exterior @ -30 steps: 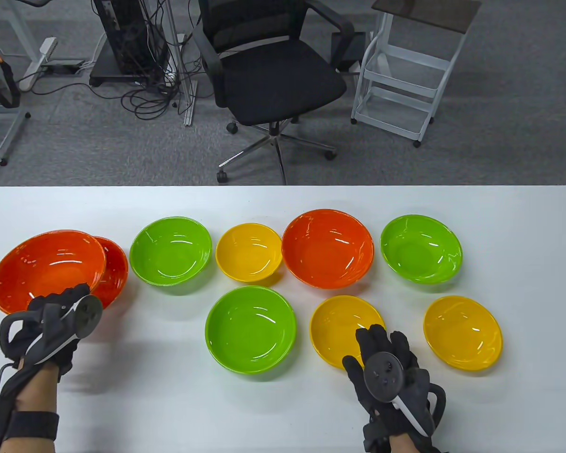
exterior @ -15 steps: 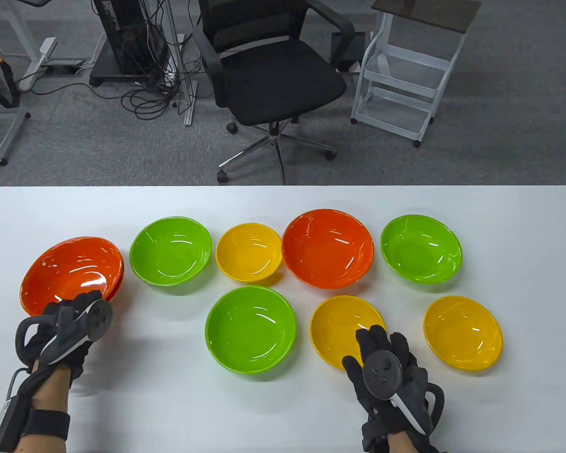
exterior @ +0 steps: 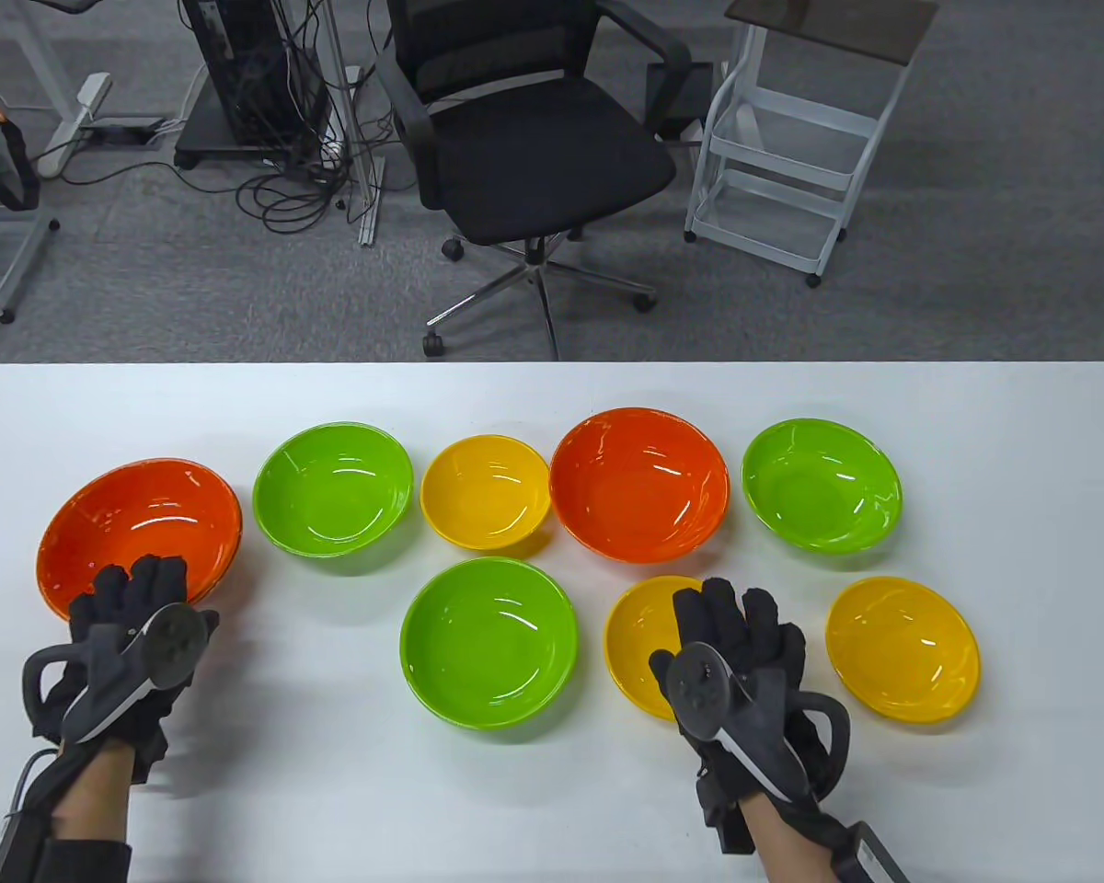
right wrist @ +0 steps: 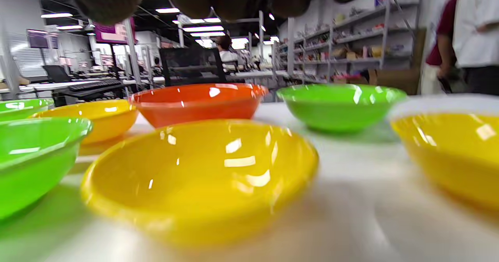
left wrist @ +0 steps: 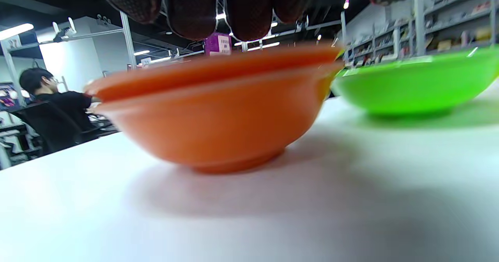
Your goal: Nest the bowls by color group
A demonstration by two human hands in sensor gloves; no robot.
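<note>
Two orange bowls sit nested [exterior: 147, 524] at the table's left; the left wrist view shows one inside the other [left wrist: 218, 114]. My left hand [exterior: 138, 584] hovers at their near rim with fingers [left wrist: 195, 8] spread, holding nothing. A third orange bowl [exterior: 639, 483] stands in the back row. Three green bowls stand apart: back left [exterior: 333, 487], back right [exterior: 821, 483], front middle [exterior: 488, 639]. Three yellow bowls stand apart: back [exterior: 485, 487], front [exterior: 635, 644], front right [exterior: 902, 648]. My right hand [exterior: 727, 607] is stretched flat over the front yellow bowl [right wrist: 202, 168], not gripping it.
The white table [exterior: 331, 782] has bare surface along its near edge between my hands. A black office chair [exterior: 534, 156] and a white cart [exterior: 791, 156] stand on the floor beyond the far edge.
My left hand carried the orange bowl right, set it into the other orange bowl and let go. My right hand slid forward over the front yellow bowl.
</note>
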